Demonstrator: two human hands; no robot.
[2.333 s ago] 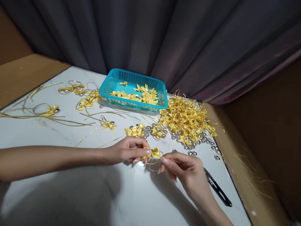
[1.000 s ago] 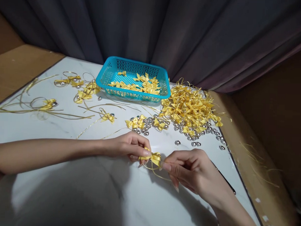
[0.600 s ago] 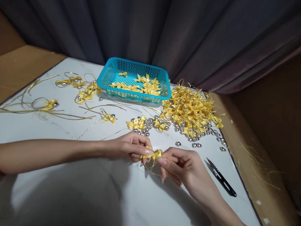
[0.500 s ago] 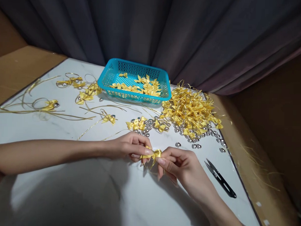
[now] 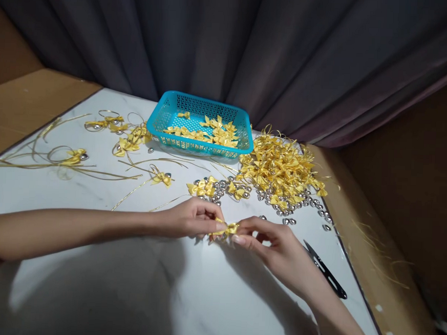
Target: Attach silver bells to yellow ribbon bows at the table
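A small yellow ribbon bow [image 5: 228, 229] is held between my two hands, low over the white table [image 5: 204, 294]. My left hand [image 5: 197, 219] pinches its left side between thumb and fingers. From the other side, the thumb and fingertips of my right hand [image 5: 270, 240] close on its right edge. My fingers partly cover the bow. Just beyond lie silver heart-shaped beads [image 5: 220, 189] with a few yellow bows [image 5: 203, 186] among them.
Behind the beads stands a blue plastic basket [image 5: 200, 149] with several yellow bows inside. A heap of bows with gold cord [image 5: 282, 164] sits to its right. Black thread snips [image 5: 326, 273] rest beside my right forearm. Loose gold cords [image 5: 113, 173] spread across the left.
The bow now looks flatter, and the loop that hung beneath it no longer shows. My right hand's fingers have shifted and drawn closer together. The view has tilted slightly.
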